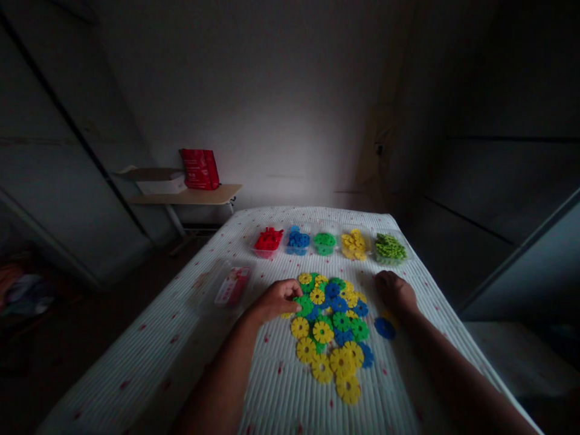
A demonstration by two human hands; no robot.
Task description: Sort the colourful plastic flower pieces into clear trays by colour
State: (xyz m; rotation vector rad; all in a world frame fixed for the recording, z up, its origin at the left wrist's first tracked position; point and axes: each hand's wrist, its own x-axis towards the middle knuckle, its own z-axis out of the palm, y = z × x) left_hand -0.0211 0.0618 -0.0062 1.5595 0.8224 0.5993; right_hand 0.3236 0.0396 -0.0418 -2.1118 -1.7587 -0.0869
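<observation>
The bare left hand [275,299] has bent fingers [293,286] pointing inward, the thumb reaching out on their near side; whether they pinch cannot be told. The bare left forearm [229,365] slants back and outward from these fingers. Well apart to their right, the bare right hand [399,292] curls its dim fingers, the bare right forearm [457,362] trailing nearward and outward.

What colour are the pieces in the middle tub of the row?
Green; the head view shows those pieces best.
</observation>
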